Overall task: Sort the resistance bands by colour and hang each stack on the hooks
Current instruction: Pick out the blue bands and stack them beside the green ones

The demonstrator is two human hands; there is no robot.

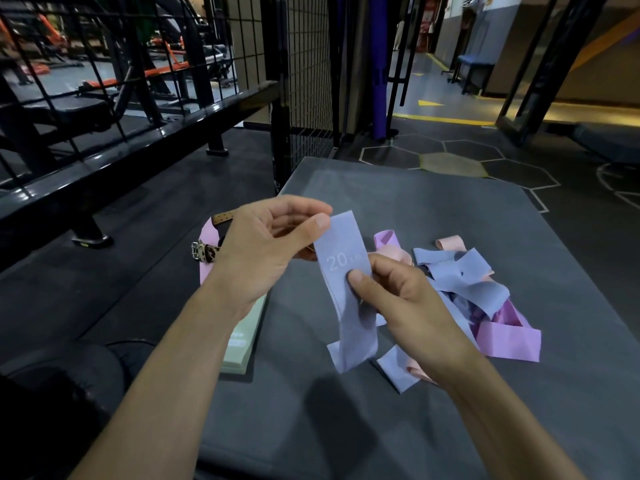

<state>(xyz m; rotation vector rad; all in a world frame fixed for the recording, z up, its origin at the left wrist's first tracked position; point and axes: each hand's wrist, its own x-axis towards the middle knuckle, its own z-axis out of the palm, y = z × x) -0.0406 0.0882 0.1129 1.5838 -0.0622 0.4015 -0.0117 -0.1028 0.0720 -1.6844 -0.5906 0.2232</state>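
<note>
Two bare forearms reach in from the bottom edge of the head view, one from the lower left and one from the lower right. Neither arm carries a sleeve anywhere in the visible stretch, from the frame edge up to the wrist. No watch, bracelet or strap sits on either wrist, and no ring shows on any finger. The left hand (pixel 268 237) and the right hand (pixel 394 299) are both ungloved. The fingernails that show, on the left thumb and on the right thumb, are short, plain and unpainted. At the lower left corner a dark, rounded mass sits too deep in shadow to identify.
</note>
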